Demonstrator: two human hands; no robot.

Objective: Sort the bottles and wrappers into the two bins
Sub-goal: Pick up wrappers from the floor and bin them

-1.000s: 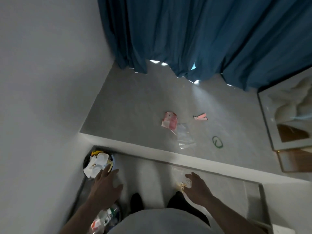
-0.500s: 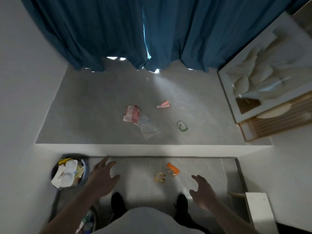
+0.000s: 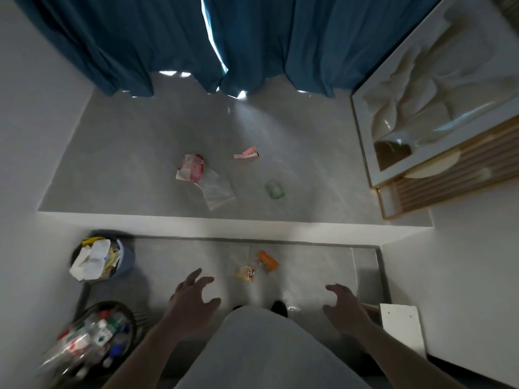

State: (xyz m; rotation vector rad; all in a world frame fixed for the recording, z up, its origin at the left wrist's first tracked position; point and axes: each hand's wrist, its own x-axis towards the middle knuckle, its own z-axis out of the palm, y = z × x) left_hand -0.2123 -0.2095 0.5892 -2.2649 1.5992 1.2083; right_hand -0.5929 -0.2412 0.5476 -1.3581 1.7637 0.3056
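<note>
An orange wrapper [image 3: 268, 261] and a yellow wrapper [image 3: 246, 273] are seen on the lower floor, touching or nearly so; both lie ahead, between the hands; the left hand [image 3: 193, 307] is judged nearer; the right hand [image 3: 344, 307] likewise is spread, nothing held; the wrapper bin [image 3: 126, 259] stands leftward.

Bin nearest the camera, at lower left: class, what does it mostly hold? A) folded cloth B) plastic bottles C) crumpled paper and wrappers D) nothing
B: the near bin is packed with clear plastic bottles with coloured caps and labels, while the paper and wrappers sit in the farther bin.
</note>
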